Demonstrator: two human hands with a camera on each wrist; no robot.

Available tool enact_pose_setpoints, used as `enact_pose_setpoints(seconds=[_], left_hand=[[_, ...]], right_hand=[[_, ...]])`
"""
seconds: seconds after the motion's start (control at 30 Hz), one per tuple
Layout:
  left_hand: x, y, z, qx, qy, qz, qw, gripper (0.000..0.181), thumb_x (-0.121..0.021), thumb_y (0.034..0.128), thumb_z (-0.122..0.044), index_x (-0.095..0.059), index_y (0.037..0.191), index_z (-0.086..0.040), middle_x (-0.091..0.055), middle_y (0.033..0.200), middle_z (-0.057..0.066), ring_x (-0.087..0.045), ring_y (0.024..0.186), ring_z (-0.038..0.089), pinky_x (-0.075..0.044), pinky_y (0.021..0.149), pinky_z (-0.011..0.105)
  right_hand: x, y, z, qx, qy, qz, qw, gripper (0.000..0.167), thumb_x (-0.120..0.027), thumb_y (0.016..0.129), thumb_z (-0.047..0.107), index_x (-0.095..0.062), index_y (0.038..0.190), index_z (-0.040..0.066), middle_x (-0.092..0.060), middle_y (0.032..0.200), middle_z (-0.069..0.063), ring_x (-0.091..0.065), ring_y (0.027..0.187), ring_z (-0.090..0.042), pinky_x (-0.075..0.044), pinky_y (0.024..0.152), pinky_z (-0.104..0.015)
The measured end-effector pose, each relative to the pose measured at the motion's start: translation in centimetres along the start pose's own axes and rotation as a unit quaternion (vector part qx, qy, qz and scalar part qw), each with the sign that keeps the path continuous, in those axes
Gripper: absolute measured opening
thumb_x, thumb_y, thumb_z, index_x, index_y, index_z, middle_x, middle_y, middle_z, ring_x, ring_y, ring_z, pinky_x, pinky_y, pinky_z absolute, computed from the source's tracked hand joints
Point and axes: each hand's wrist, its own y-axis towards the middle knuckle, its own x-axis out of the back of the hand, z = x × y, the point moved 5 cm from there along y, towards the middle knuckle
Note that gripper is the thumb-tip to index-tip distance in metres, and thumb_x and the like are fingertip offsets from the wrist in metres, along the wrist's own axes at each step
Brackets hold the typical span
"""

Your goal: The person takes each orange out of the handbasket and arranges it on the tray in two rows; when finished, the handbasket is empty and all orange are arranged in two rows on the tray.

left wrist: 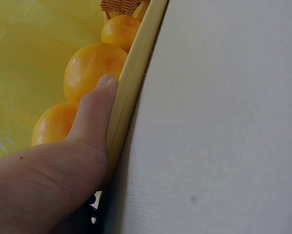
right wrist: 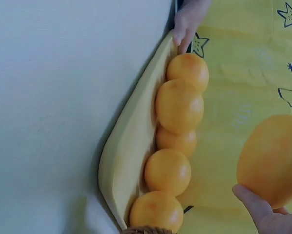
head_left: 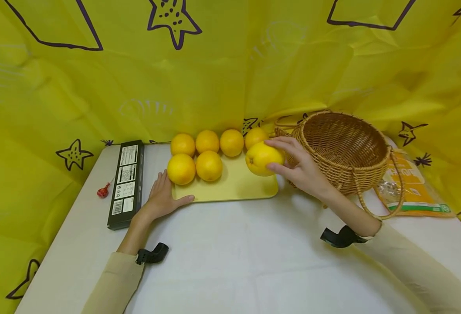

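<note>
My right hand (head_left: 306,172) grips an orange (head_left: 262,159) between thumb and fingers, raised above the right part of a pale yellow tray (head_left: 250,183). In the right wrist view, the held orange (right wrist: 271,161) is apart from the oranges below, thumb against its side. My left hand (head_left: 161,198) rests at the tray's left end, fingers extended along it and thumb over the front edge. From the left wrist, the thumb (left wrist: 92,114) lies along the tray rim. Several oranges (head_left: 232,143) form the tray's back row; two more (head_left: 209,166) sit in front at left.
A round wicker basket (head_left: 344,178) with handles stands right of the tray, its inside bare where visible. Behind it at right lies an orange-and-white packet (head_left: 415,192). A long black box (head_left: 125,187) and a small red-wrapped lollipop (head_left: 103,190) lie at left. A yellow patterned cloth hangs behind.
</note>
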Motion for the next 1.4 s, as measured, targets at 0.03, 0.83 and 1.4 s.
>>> enact_pose_setpoints(seconds=[0.03,0.83,1.4], left_hand=[[0.0,0.0,0.0,-0.001,0.000,0.000,1.0000,0.120,-0.065,0.0823,-0.061,0.008,0.154,0.002,0.009,0.160,0.030,0.009,0.149,0.046,0.002,0.121,0.060],[0.0,-0.1,-0.1,0.008,-0.006,0.005,0.9999,0.121,-0.065,0.0819,-0.062,0.009,0.153,0.002,0.010,0.160,0.029,0.010,0.149,0.044,0.003,0.121,0.058],[0.1,0.0,-0.1,0.012,-0.004,0.009,0.9999,0.121,-0.064,0.0827,-0.061,0.011,0.153,0.001,0.010,0.160,0.028,0.011,0.150,0.043,0.003,0.122,0.057]], right_hand=[[-0.2,0.1,0.0,-0.005,0.005,0.002,1.0000,0.048,-0.068,0.089,0.007,-0.056,0.136,0.011,-0.044,0.146,-0.009,-0.041,0.135,-0.020,-0.042,0.097,-0.010],[-3.8,1.6,-1.3,-0.132,0.057,-0.007,0.9895,0.053,-0.071,0.088,0.022,-0.054,0.138,0.022,-0.039,0.141,-0.010,-0.043,0.124,-0.026,-0.048,0.099,-0.049],[-5.0,2.3,-2.8,-0.142,0.007,-0.029,0.9895,0.053,-0.068,0.090,0.035,-0.052,0.140,0.025,-0.049,0.124,-0.016,-0.042,0.106,-0.025,-0.041,0.085,-0.035]])
